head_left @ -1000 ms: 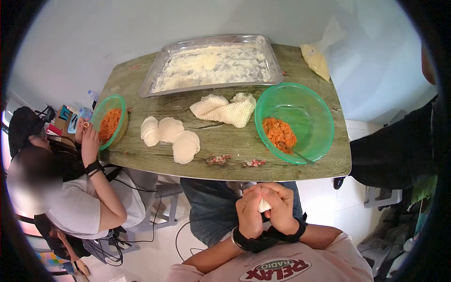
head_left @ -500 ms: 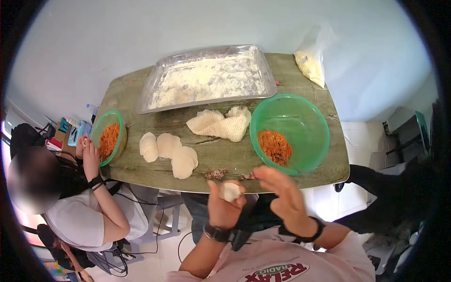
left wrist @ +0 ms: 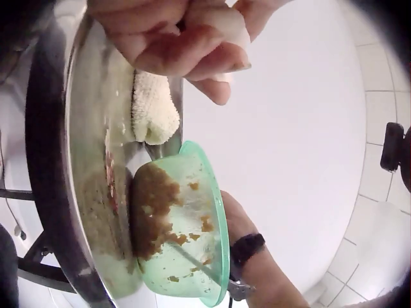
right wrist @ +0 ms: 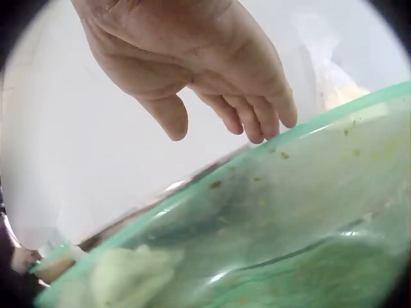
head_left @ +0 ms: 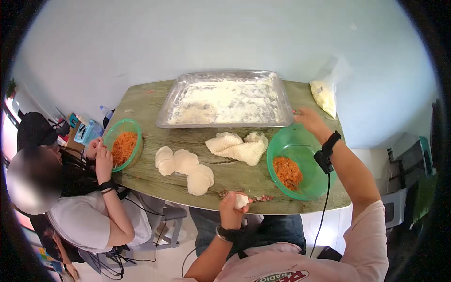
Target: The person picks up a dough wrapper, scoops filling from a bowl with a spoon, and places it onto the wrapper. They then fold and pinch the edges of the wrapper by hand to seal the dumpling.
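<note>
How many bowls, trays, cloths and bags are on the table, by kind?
Green bowls: 2 (left bowl, right bowl)
Metal tray: 1
White cloth: 1
Plastic bag: 1
Total: 5

Left out: the dough rounds, which overlap too much to count surely.

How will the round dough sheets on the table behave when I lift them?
The dough rounds look flat and thin, so they are probably light and floppy. Where they overlap, they might cling together and come up as one.
</note>
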Demonstrator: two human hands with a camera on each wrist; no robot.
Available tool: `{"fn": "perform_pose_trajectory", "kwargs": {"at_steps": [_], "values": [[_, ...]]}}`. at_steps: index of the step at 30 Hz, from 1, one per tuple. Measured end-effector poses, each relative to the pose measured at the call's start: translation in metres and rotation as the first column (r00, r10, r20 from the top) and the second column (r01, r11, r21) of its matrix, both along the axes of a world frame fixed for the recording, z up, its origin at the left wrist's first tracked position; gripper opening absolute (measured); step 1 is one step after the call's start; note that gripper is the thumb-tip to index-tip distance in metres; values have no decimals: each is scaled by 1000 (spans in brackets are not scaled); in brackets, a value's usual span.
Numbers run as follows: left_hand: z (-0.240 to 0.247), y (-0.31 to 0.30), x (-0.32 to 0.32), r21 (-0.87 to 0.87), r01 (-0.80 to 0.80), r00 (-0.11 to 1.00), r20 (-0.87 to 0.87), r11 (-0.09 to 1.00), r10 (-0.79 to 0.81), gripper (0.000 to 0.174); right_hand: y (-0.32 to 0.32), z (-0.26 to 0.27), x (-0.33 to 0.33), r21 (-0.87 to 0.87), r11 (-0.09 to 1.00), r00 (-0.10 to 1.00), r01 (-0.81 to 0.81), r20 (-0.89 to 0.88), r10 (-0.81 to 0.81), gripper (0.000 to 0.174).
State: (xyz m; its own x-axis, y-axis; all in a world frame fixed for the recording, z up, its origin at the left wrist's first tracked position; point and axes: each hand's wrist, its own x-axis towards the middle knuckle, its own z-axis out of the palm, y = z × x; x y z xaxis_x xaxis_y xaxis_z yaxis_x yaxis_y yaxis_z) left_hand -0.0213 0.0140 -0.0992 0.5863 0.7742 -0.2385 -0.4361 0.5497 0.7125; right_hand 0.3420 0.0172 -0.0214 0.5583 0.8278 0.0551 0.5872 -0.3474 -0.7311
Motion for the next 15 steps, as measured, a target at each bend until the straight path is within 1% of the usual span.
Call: {"fn": "perform_pose_trajectory", "kwargs": {"at_steps": [2,3,5,6,8,9,11,12,14,15], "values": [[-4,2,-1,-29,23,1000,7,999,-22,41,20,-25,24,-30,999,999,32,22,-32,27],[-4,2,-1,-24,12,1000,10,1000,-12,41,28,-35,34,-24,999,999,22,24,-21,27],[-3,2,-1,-3,38,999,12,999,-38,39,37,-47,46,-62,997,989,-50,-140,41,23],[-3,1,-1,14,38,999,32,999,-38,39,39,-44,42,-62,997,989,-53,-139,44,23],[-4,0,-2,3,43,999,23,999,-43,39,40,-29,26,-4,1000,982,-4,-188,3,21],[-4,1,-1,-9,48,999,17,999,-48,39,42,-20,18,-7,1000,983,-8,-184,6,21],[-1,1,-2,-17,50,999,8,999,-49,40,49,-7,-1,19,999,982,49,-182,-45,18],[0,1,-2,-23,56,998,-7,998,-56,40,55,-8,-6,14,999,982,50,-180,-46,18],[-1,1,-2,-36,54,999,-3,998,-54,40,68,-15,-12,72,997,966,-6,-259,24,16],[-1,2,-1,-45,49,999,0,998,-49,40,75,-16,-15,71,997,965,-7,-261,26,16]]}}
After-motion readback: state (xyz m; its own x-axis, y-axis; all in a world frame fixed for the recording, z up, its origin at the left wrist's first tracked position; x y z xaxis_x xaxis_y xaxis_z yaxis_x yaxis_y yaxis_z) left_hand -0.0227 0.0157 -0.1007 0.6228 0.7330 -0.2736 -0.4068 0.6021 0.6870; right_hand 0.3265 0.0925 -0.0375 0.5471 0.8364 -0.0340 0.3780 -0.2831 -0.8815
